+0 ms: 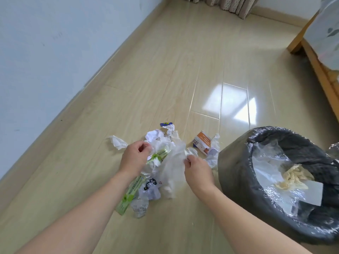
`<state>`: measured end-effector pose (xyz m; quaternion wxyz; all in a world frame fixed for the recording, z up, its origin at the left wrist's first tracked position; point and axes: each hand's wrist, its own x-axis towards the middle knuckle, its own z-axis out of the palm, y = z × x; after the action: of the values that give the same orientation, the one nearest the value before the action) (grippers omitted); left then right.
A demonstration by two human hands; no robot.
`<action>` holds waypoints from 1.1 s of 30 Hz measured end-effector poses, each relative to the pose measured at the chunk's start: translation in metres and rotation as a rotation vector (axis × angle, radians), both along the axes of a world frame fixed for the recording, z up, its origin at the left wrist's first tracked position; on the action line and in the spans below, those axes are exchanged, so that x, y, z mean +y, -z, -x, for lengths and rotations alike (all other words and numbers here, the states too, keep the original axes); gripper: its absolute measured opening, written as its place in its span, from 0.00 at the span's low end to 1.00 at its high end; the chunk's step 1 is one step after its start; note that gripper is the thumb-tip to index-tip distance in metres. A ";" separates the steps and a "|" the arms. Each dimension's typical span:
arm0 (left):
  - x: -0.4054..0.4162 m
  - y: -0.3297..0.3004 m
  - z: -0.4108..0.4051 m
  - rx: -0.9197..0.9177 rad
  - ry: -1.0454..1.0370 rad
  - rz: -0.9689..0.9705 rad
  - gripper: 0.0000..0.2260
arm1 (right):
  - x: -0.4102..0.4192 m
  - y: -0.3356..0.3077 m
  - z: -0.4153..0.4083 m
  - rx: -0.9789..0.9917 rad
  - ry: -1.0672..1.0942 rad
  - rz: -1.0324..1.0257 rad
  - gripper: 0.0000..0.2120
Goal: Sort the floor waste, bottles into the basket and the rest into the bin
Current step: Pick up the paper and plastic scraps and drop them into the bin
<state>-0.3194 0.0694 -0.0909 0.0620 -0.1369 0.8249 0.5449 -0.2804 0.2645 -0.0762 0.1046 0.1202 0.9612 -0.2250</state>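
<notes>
Landmark is the waste pile on the floor: a crumpled tissue lies at its far-left edge, the left hand sits on the pile's left side with its grip curled onto a green-printed wrapper and white paper, a long green packet trailing below. The right hand is at the pile's right edge, its grip pinching a clear plastic bag. Right of the pile lie an orange carton, then the black-lined bin holding plastic and paper.
</notes>
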 end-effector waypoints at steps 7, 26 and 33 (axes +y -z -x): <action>0.001 -0.071 -0.003 -0.046 -0.078 -0.322 0.05 | 0.003 -0.102 0.002 0.227 -0.056 0.212 0.12; 0.264 -0.191 -0.030 0.403 0.668 0.426 0.09 | 0.233 -0.175 -0.051 -0.011 -0.039 -0.356 0.13; 0.296 -0.126 -0.048 0.279 1.088 0.993 0.08 | 0.249 -0.144 -0.076 -0.400 -0.173 -0.460 0.17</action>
<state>-0.2711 0.3658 0.0355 0.1484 0.3488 0.9253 0.0133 -0.2042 0.5139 0.0680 0.2805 0.1006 0.9539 0.0363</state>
